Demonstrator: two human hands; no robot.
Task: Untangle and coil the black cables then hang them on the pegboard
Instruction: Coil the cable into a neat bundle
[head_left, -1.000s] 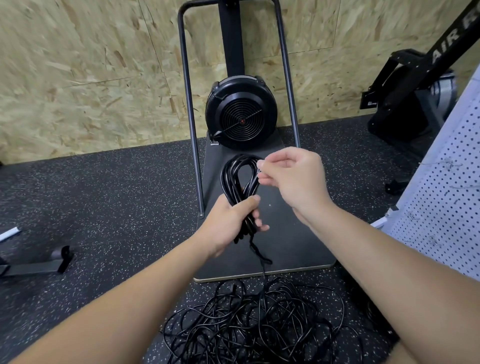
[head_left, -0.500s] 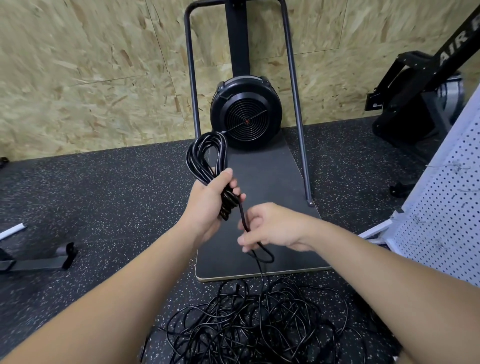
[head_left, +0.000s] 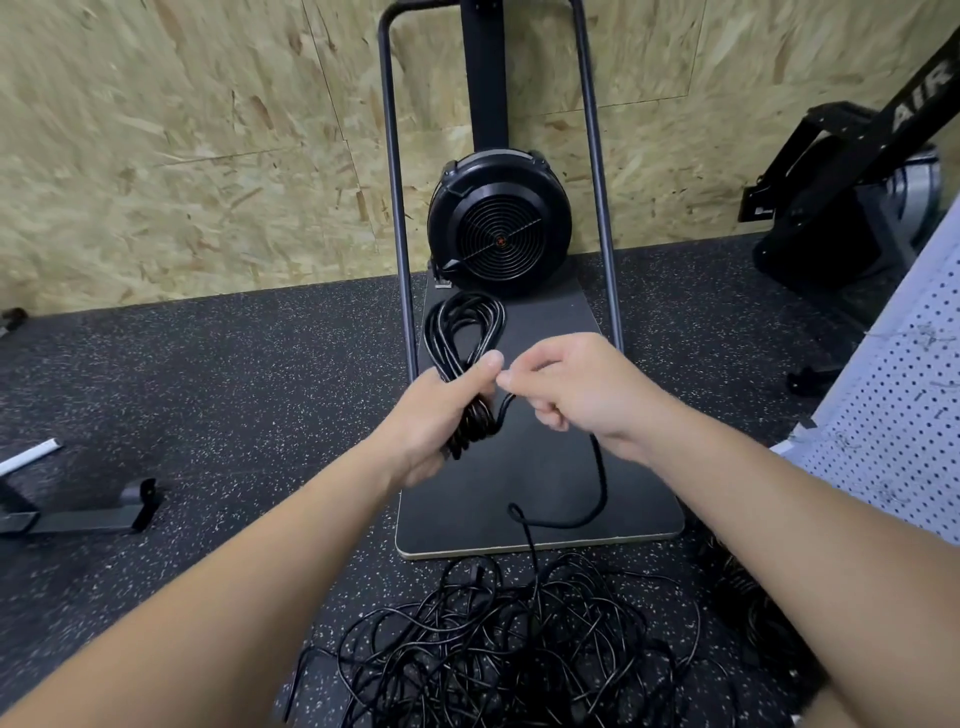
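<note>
A bundle of glossy black cable wound into long loops (head_left: 464, 338) was gripped by the left hand (head_left: 434, 415), the fingers curled round its lower part and the thumb pressed against the strands at the front, so that the loops rose above the fist. Just beside it, the right hand (head_left: 576, 387) was held with its fingers curled and its thumb and forefinger pressed together near the left thumb; the loose black strand (head_left: 597, 493) ran between the bundle and this hand, though it could not be told exactly which fingers pinched it. From under the right wrist the strand was seen to hang down, curve across the dark flat rectangular base board (head_left: 545, 478) and drop into a large tangled heap of thin black cable (head_left: 498, 649) lying on the black speckled rubber floor (head_left: 234, 415) at the near edge of the board. A round black fan housing with a spiral grille (head_left: 498, 223) was mounted at the far end of the board, between two upright dark metal tubes (head_left: 395, 208). A white perforated pegboard (head_left: 904, 410) stood at the right edge of the view, well apart from the bundle. A wall of chipboard panels (head_left: 208, 156) was seen behind.
</note>
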